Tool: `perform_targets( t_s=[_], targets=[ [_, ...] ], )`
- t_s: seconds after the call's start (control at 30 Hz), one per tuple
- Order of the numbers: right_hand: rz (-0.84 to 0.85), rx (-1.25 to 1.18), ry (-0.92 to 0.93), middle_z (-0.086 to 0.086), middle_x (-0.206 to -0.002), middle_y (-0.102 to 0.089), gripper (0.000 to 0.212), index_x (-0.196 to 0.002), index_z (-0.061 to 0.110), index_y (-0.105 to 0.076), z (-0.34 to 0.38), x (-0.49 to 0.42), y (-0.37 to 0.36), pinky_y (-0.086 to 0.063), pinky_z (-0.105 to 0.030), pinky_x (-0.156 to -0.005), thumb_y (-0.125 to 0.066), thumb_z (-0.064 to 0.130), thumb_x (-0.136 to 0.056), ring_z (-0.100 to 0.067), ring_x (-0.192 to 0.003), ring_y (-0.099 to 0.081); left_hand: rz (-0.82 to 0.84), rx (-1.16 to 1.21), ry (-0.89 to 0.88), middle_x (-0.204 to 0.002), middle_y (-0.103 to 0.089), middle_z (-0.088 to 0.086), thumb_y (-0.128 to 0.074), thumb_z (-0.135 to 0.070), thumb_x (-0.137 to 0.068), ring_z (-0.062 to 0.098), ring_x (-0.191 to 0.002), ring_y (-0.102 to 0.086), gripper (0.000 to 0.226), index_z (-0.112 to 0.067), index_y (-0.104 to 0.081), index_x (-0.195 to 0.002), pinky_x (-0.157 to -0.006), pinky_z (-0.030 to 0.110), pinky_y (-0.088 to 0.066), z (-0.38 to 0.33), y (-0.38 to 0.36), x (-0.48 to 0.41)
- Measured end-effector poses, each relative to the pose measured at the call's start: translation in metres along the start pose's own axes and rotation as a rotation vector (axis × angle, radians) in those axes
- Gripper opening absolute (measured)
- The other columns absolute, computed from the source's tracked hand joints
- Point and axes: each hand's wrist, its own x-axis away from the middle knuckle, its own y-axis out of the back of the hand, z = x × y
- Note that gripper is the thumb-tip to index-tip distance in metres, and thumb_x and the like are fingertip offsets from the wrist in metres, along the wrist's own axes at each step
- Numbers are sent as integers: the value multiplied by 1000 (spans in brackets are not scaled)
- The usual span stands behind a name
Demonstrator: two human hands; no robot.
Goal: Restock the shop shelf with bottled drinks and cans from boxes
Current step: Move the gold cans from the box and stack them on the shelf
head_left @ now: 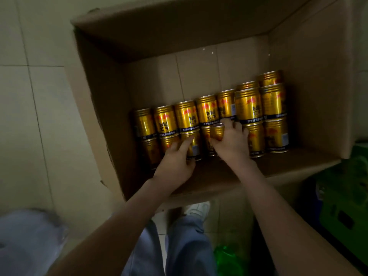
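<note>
Restocking is looking partway done: gold metal drink cans (206, 112) are lying in the half-bare brown cardboard box (111, 100). The grip of the right hand (232, 145) is grasping a centre can (217, 133), that of the left hand (175, 163) a neighbouring can (192, 146).

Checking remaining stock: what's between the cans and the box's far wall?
Nothing: the head view shows only bare cardboard floor between the cans and the far wall.

Dim indoor light. Pale cream floor tiles (29, 116) w/ thin grout lines spread left of the left hand (175, 164). Green plastic crate (342, 206) sits right of & nearer than the right hand (231, 144). Blurred grey-blue shape (27, 240), near-left corner.
</note>
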Motion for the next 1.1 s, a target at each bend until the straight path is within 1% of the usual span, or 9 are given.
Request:
perform_targets(
  t_s=[0.1, 0.2, 0.27, 0.37, 0.47, 0.53, 0.73, 0.93, 1.1],
  targets=[
    [142, -525, 9, 0, -130, -50, 65, -137, 29, -42, -4, 7, 17, -45, -32, -94, -75, 28, -80, -20, -117, -50, 44, 246, -37, -147, -35, 2, -66, -22, -88, 15, -131, -39, 81, -33, -16, -150, -98, 12, -29, -10, 7, -5],
    [299, -904, 37, 7, -124, -55, 64, -135, 34, -45, 0, 21, 29, -51, -17, -78, -75, 21, -80, -8, -108, -57, 157, 450, -40, -132, -41, -18, -73, -22, -83, -9, -109, -48, 98, -44, -3, -148, -88, 1, -36, -22, 17, -11],
    [374, -1032, 44, 8, -125, -56, 66, -136, 37, -44, 2, 23, 33, -52, -19, -77, -74, 21, -79, -7, -109, -58, 193, 594, -37, -122, -45, -23, -75, -15, -81, -3, -103, -58, 103, -48, -1, -145, -92, 16, -48, -26, 22, -17],
    [258, -899, 48, 7, -132, -52, 61, -142, 34, -39, -1, 17, 38, -46, -23, -92, -65, 32, -86, -8, -118, -51, 191, 701, 26, -116, -49, -12, -74, -9, -80, 15, -99, -65, 100, -48, -7, -144, -89, 37, -55, -30, 26, -23],
    [-279, -390, 32, -3, -135, -49, 54, -144, 18, -36, -14, -2, 46, -44, -31, -99, -55, 31, -95, -17, -125, -45, 206, 834, 132, -116, -47, -2, -69, -6, -83, 19, -90, -68, 93, -49, -12, -142, -81, 36, -58, -27, 29, -29],
    [-413, -219, -63, -12, -141, -43, 62, -148, 11, -28, -20, -18, 49, -38, -38, -105, -54, 31, -95, -25, -133, -35, 192, 885, 186, -118, -49, 1, -67, -7, -85, 17, -86, -70, 91, -48, -11, -143, -76, 32, -59, -20, 29, -31],
    [-377, -67, -141, -21, -142, -30, 79, -148, 7, -25, -12, -55, 41, -24, -41, -112, -64, 41, -88, -35, -133, -27, 142, 882, 283, -121, -51, 0, -68, -16, -86, 21, -104, -64, 97, -40, 3, -148, -82, 30, -56, -1, 25, -28],
    [-335, -104, -122, -21, -144, -29, 86, -148, 8, -21, -8, -54, 38, -31, -45, -109, -72, 29, -82, -36, -135, -25, 130, 859, 288, -123, -53, 5, -68, -18, -85, 22, -108, -61, 88, -32, -9, -148, -82, 28, -55, -3, 31, -10],
    [-324, -186, -56, -19, -141, -32, 85, -145, 2, -27, 18, 5, 65, -29, -37, -109, -76, 26, -79, -32, -133, -26, 118, 913, 244, -123, -55, 5, -69, -15, -84, 22, -108, -62, 84, -35, -15, -146, -90, 34, -54, -33, 75, 33]
  ],
)
